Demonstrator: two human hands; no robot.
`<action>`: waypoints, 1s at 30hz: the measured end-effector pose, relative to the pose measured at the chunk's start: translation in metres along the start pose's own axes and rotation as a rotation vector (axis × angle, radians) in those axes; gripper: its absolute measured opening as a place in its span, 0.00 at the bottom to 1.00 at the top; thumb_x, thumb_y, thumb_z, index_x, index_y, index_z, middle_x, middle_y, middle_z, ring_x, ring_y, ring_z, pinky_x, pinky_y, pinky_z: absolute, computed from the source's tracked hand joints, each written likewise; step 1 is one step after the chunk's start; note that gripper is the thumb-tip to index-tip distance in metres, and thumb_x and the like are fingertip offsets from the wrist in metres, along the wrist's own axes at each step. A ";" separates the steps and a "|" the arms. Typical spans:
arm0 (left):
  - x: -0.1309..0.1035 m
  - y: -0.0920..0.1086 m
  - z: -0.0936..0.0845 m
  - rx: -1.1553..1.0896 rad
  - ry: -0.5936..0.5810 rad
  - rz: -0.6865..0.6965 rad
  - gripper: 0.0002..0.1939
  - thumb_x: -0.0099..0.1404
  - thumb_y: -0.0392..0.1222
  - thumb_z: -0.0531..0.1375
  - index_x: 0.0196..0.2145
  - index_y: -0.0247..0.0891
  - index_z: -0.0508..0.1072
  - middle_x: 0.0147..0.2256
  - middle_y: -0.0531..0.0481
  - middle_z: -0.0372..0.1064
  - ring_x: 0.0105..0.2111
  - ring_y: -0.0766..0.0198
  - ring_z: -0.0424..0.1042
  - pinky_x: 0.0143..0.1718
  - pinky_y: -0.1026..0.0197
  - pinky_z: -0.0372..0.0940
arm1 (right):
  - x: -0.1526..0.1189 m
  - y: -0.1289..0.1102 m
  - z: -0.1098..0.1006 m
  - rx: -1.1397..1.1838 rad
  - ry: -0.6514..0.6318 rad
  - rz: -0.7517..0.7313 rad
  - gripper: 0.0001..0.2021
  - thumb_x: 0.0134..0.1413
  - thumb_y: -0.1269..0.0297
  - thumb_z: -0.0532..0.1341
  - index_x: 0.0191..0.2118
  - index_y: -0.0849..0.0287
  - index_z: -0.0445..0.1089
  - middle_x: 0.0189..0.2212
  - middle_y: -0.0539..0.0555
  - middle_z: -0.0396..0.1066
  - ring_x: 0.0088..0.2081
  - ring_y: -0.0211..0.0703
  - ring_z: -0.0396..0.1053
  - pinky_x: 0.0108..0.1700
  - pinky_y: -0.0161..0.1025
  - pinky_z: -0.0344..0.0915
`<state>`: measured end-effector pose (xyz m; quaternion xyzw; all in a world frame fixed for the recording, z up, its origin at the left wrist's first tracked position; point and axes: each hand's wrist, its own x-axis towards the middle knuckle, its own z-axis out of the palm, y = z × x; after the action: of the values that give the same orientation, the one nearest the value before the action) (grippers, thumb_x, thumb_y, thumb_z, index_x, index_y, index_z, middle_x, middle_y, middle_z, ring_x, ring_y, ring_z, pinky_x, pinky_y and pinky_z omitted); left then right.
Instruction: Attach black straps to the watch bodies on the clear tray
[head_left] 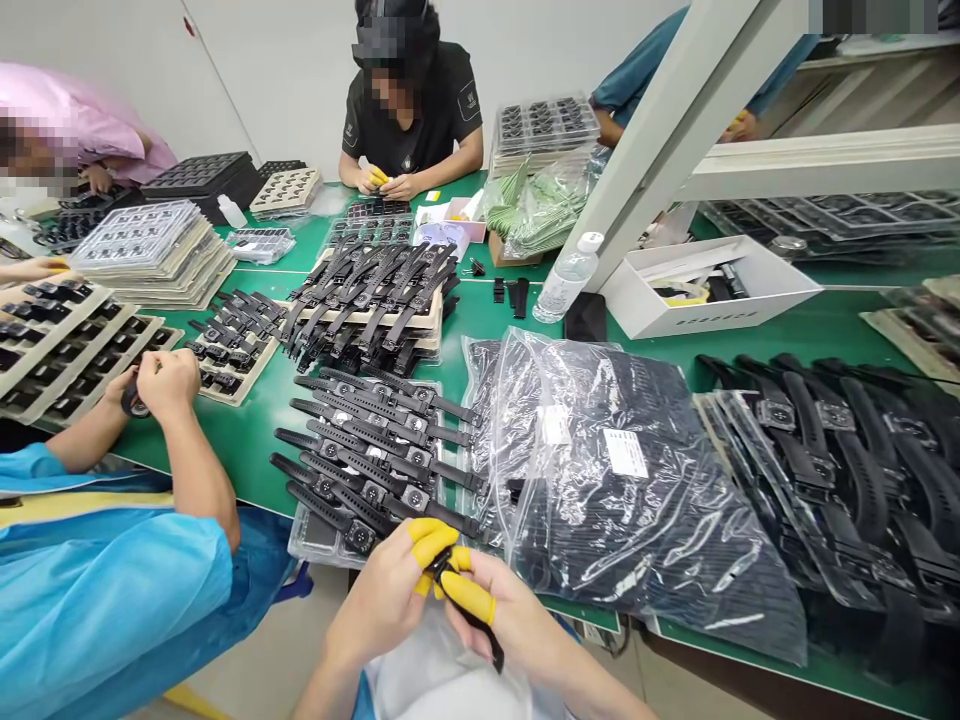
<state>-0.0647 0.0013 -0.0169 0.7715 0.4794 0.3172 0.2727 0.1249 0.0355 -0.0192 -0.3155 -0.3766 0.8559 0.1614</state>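
Yellow finger covers show on several fingertips of both my hands, which meet low in the middle of the head view. My left hand (390, 590) pinches one end of a black watch piece (441, 568). Against the same piece, my right hand (480, 595) closes its thumb and fingers, and a black strap (487, 640) hangs below them. Just beyond lies a tray of black watches with straps (375, 450), laid in slanted rows. To its right, clear plastic bags (637, 480) full of black straps bear white labels.
Watches on trays (840, 440) fill the right side. Behind the bags stand a bottle (570, 278) and white box (697, 290). A co-worker in blue (112, 590) sits at left; a person in black (412, 120) works opposite. Stacked trays (150, 250) stand back left.
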 end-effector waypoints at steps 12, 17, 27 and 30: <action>-0.005 0.005 -0.001 -0.114 -0.037 -0.047 0.28 0.74 0.33 0.49 0.70 0.42 0.57 0.59 0.36 0.66 0.58 0.51 0.70 0.58 0.47 0.70 | 0.002 -0.001 0.003 0.237 0.087 0.018 0.26 0.53 0.37 0.68 0.37 0.58 0.66 0.13 0.40 0.61 0.13 0.28 0.45 0.16 0.30 0.46; -0.003 0.007 -0.008 0.045 -0.046 -0.018 0.26 0.73 0.34 0.51 0.67 0.40 0.61 0.53 0.37 0.69 0.53 0.50 0.70 0.52 0.48 0.72 | 0.003 -0.004 0.001 0.234 0.060 0.069 0.25 0.55 0.39 0.68 0.37 0.57 0.64 0.13 0.40 0.63 0.12 0.28 0.46 0.16 0.29 0.46; -0.007 0.002 -0.015 -0.036 -0.114 -0.019 0.25 0.75 0.35 0.49 0.67 0.42 0.61 0.53 0.38 0.70 0.52 0.52 0.72 0.52 0.50 0.72 | 0.003 -0.003 0.006 0.101 0.046 0.009 0.27 0.54 0.36 0.67 0.37 0.57 0.63 0.14 0.43 0.67 0.13 0.30 0.54 0.17 0.30 0.50; -0.009 0.002 -0.014 -0.073 -0.082 -0.032 0.26 0.76 0.36 0.49 0.70 0.44 0.58 0.57 0.38 0.69 0.57 0.52 0.71 0.56 0.50 0.70 | 0.004 -0.003 0.005 0.104 0.043 0.002 0.27 0.56 0.36 0.65 0.37 0.57 0.63 0.14 0.43 0.67 0.12 0.30 0.53 0.17 0.30 0.50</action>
<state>-0.0769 -0.0061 -0.0087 0.7655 0.4682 0.2981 0.3253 0.1187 0.0366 -0.0163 -0.3253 -0.3280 0.8675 0.1846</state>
